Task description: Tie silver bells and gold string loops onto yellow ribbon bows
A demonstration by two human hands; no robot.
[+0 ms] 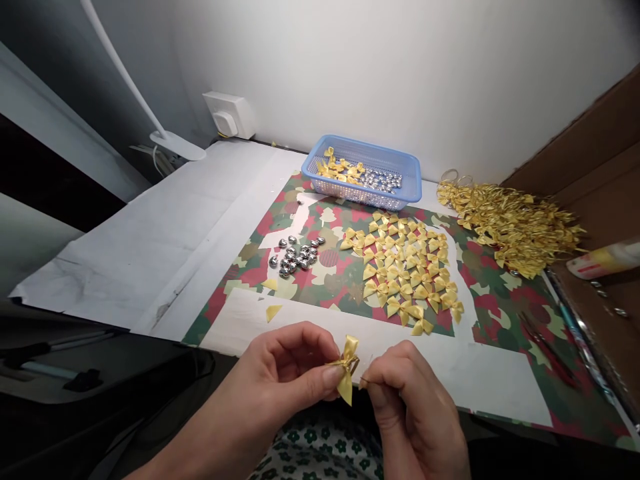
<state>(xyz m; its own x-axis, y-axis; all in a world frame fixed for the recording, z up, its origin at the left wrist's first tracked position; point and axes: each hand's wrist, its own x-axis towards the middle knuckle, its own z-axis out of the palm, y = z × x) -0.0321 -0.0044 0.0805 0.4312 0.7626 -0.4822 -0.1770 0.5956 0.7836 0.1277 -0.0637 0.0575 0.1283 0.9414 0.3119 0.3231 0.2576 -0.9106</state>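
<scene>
Close to the table's front edge, my left hand [300, 373] pinches a yellow satin ribbon bow [349, 373] between thumb and fingers, its loops pointing up and down. A thin gold-coloured strand shows at the bow's knot. Just to the right, my right hand [413, 400] is closed, thumb against forefinger, on the end of a thin strand [364, 381]; whether it is wire or thread I cannot tell. Beyond my hands, many yellow bows [407, 267] lie in rows on the camouflage-patterned sheet [340, 283]. Left of them sits a loose group of small silver bells [299, 257].
A blue plastic basket [361, 143] at the wall holds bows and silver bells. Gold bow pieces [515, 223] are heaped at the right. Pliers [547, 347] and a white bottle [605, 260] lie on the right side. A lamp base [179, 145] stands back left.
</scene>
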